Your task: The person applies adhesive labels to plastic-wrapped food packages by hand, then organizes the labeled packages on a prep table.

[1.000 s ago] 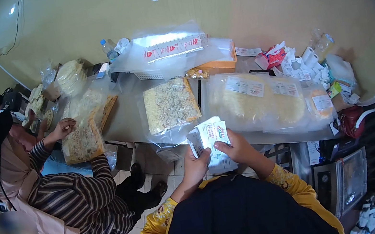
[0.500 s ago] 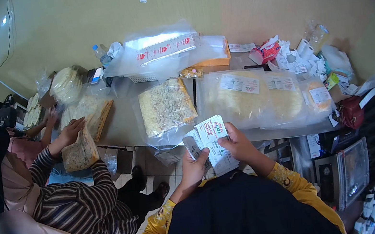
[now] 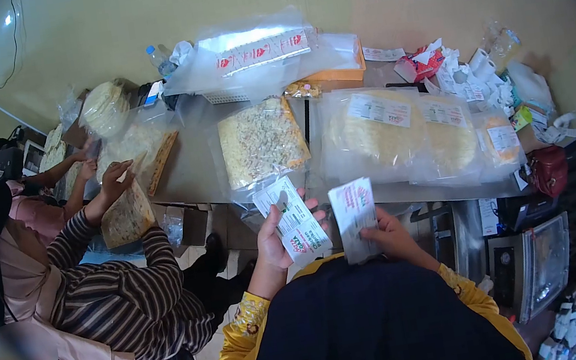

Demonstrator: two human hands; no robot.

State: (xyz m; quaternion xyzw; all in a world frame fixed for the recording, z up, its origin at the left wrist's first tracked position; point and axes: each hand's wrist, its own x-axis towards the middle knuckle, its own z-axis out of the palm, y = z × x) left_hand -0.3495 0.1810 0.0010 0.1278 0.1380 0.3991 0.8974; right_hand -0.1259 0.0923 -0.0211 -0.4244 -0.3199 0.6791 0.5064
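Note:
Between thumb and fingers, my left hand (image 3: 273, 248) holds a printed label (image 3: 292, 216) with red and green print, tilted in front of my body. To its right, my right hand (image 3: 388, 235) grips a stack of labels (image 3: 354, 216), its thumb on the front. The two hands are apart. Just beyond them on the table lies a bagged slab topped with crumbly bits (image 3: 262, 143). Large pale bagged pieces (image 3: 371, 138) with labels on top lie to the right, beside a smaller labelled bag (image 3: 500, 142).
At the left, a person in a striped top (image 3: 125, 309) handles a bagged slab (image 3: 127, 216); another person's hands show beyond. Clear plastic sheets (image 3: 249, 44) lie over a white basket (image 3: 227, 97) at the back. Crumpled paper (image 3: 463, 83) and a maroon bag (image 3: 547, 171) crowd the right end.
My hands have moved apart, splitting the labels: one part is now in my left hand, the stack in my right. The view has shifted slightly. The co-worker's upper hand has lifted from the slab.

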